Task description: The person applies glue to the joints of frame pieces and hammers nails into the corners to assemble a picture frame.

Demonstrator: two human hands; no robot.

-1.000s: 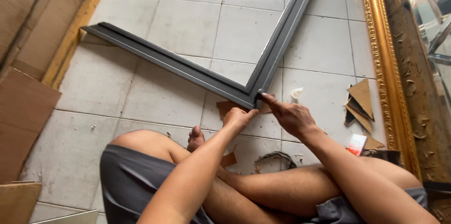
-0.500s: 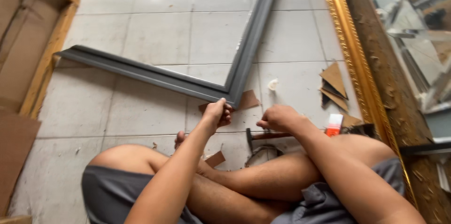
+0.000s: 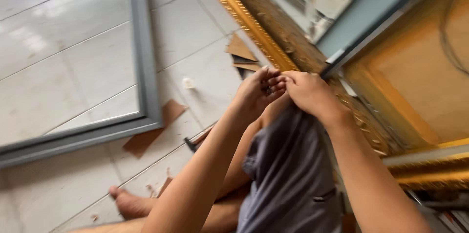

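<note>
Left hand (image 3: 256,91) and right hand (image 3: 308,91) meet above the knee in grey shorts (image 3: 288,174), fingers (image 3: 274,82) pinched on something tiny and dark, too small to identify; likely light, easily dropped, fingertip grip. Beyond: ornate gilded wooden frame (image 3: 254,30), grey moulded frame corner (image 3: 146,91) on the tiled floor (image 3: 73,42).

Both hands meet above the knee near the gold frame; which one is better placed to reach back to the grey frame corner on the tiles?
Probably the left hand: it sits on the side nearer the grey frame, with open tile floor between. The right hand lies closer to the gold frame and would cross over.
</note>
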